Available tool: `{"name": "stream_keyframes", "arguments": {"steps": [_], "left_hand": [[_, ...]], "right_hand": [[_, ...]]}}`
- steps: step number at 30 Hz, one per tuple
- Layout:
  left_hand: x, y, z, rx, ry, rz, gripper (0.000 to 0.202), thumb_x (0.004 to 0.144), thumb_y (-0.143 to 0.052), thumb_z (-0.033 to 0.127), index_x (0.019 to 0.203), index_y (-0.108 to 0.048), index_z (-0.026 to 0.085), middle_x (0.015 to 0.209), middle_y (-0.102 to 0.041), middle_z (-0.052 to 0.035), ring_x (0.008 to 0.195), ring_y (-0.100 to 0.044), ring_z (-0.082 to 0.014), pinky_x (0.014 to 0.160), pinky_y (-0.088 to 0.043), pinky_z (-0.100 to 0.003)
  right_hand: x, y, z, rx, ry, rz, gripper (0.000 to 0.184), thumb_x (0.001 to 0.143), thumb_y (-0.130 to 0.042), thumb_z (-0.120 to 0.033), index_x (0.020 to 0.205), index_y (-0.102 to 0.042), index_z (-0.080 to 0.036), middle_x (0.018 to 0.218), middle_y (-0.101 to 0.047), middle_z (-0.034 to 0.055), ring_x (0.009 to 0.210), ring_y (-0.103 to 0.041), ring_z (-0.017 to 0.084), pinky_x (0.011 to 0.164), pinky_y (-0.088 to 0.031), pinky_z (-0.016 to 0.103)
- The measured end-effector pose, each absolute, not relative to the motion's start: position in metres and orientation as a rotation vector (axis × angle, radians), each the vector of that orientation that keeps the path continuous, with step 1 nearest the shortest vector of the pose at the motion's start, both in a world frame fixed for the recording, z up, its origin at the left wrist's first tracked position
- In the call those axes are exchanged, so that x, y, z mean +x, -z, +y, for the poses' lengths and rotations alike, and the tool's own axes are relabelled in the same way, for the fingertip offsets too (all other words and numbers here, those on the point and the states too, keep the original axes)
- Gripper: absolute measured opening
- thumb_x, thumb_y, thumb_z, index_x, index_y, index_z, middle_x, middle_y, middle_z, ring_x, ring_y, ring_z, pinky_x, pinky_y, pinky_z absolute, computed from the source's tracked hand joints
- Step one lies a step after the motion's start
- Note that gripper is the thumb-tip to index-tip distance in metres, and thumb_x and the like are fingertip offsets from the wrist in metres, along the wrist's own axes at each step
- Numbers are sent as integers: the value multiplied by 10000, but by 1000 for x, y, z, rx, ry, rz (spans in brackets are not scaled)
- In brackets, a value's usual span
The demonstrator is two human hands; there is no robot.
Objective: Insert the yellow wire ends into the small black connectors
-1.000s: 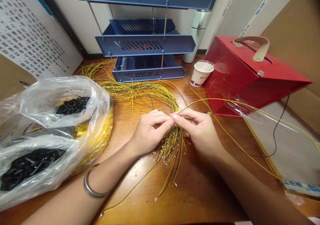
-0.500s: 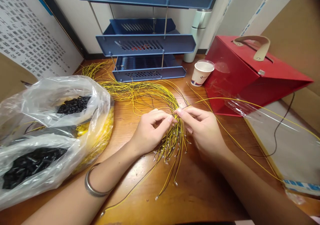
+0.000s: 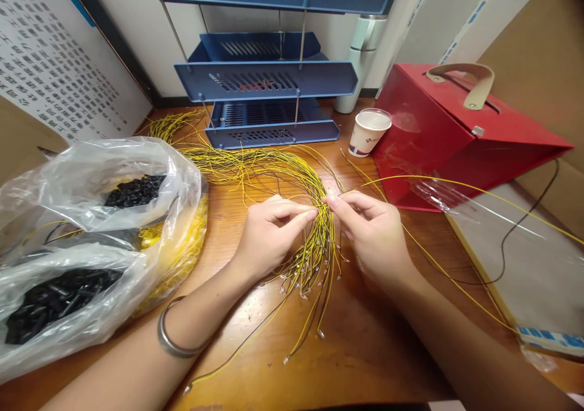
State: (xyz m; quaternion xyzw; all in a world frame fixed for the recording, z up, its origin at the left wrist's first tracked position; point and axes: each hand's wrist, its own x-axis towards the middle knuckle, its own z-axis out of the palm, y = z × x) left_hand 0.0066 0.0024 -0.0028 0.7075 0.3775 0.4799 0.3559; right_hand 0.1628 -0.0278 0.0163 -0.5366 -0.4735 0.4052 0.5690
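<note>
My right hand (image 3: pixel 375 231) pinches a thin yellow wire (image 3: pixel 438 180) between thumb and fingertips; the wire arcs off to the right. My left hand (image 3: pixel 271 234) is closed in a pinch just to its left, thumb pressed on forefinger; what lies between those fingertips is too small to make out. Under and behind both hands runs a thick bundle of yellow and black wires (image 3: pixel 301 171), with small clear tips at its near ends. A narrow gap separates the two hands' fingertips, above the bundle.
On the left, clear plastic bags (image 3: pixel 176 155) hold small black pieces (image 3: pixel 64 298) and yellow wire. Blue tiered trays (image 3: pixel 274 134) stand at the back, beside a paper cup (image 3: pixel 368 134) and a pale flask (image 3: pixel 358 73). A red box (image 3: pixel 424 137) sits at right.
My left hand has drawn slightly left, widening the gap between the fingertips. The yellow wire in my right hand and a black wire at far right have shifted a little.
</note>
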Motion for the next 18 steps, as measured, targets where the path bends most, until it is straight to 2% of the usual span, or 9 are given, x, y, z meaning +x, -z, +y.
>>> {"name": "stream_keyframes", "arguments": {"steps": [9, 18], "left_hand": [[7, 0, 2, 1799, -1206, 1023, 77, 813, -705, 234, 775, -754, 188, 767, -752, -33, 697, -634, -156, 687, -475, -301], [7, -4, -1, 1844, -1169, 907, 171, 888, -583, 223, 739, -630, 154, 685, -607, -5, 636, -525, -114, 604, -411, -253]], "right_hand": [[164, -18, -27, -1268, -968, -1095, 208, 771, -730, -342, 670, -672, -170, 514, -420, -61, 471, -297, 63, 454, -239, 246], [163, -17, -28, -1244, -961, -1119, 226, 772, -734, -339, 645, -656, -168, 515, -425, -64, 472, -310, 59, 461, -256, 244]]}}
